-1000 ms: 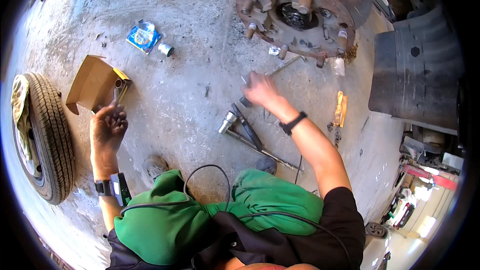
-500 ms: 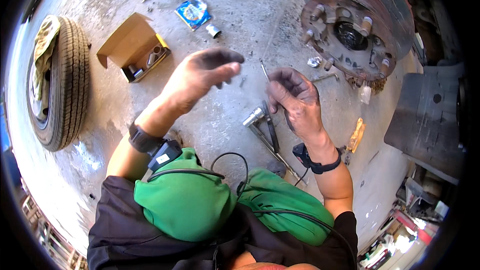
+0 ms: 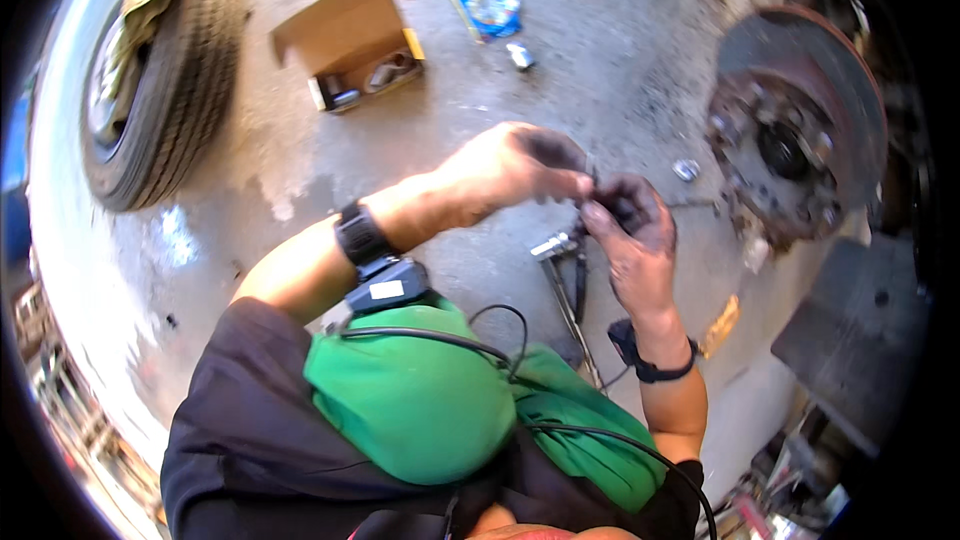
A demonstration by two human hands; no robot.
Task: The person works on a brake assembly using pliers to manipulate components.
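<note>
In front of my knees, my left hand (image 3: 515, 175) and my right hand (image 3: 638, 245) meet, both dark with grime on the fingers. A thin metal rod (image 3: 590, 168) shows between the fingertips, pinched by my right hand. Thumb and curled fingers of my left hand close around its upper end, though blur hides the exact grip. Just below the hands, a ratchet wrench with a shiny socket (image 3: 553, 245) lies on the floor beside a black-handled tool (image 3: 580, 285).
At right stands a rusty wheel hub with brake disc (image 3: 775, 140), near a dark flat panel (image 3: 850, 330). A tyre (image 3: 185, 80) is at left. An open cardboard box (image 3: 345, 25) holds metal parts. A blue packet (image 3: 488, 10), metal cylinder (image 3: 520, 56) and yellow wrapper (image 3: 721, 326) lie about.
My left hand has moved right to meet my right hand at the rod; before, it was apart with nothing in it. The view has shifted, so floor items sit elsewhere in it.
</note>
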